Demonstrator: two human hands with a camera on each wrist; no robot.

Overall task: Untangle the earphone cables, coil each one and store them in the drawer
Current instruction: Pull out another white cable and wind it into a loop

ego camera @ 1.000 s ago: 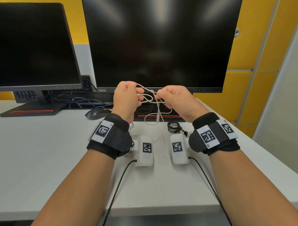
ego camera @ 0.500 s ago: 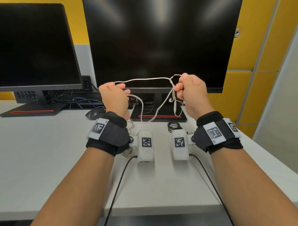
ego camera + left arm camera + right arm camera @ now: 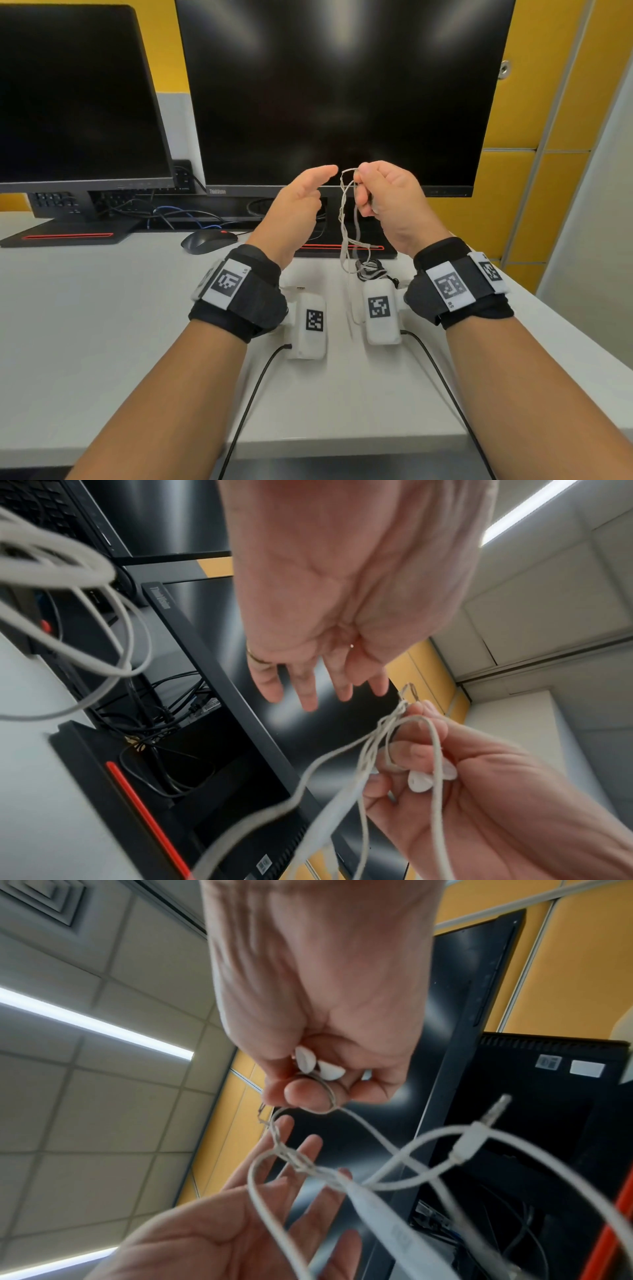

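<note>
My right hand is raised before the big monitor and grips a white earphone cable, whose strands hang down in loops toward the desk. The right wrist view shows both white earbuds tucked in that hand, the cable twisted below the fingers, and its jack plug dangling. My left hand hovers just left of the cable with fingers straight and apart, holding nothing. A coiled black earphone cable lies on the desk under the hanging white loops. No drawer is in view.
Two dark monitors stand at the back of the white desk, with a black mouse and loose computer cables behind. Another pale cable passes close by the left wrist camera. Yellow lockers stand at the right.
A second ago both hands worked the tangle close together, then pulled a strand taut between them. Now my left hand has let go and opened; the cable hangs from my right hand alone.
</note>
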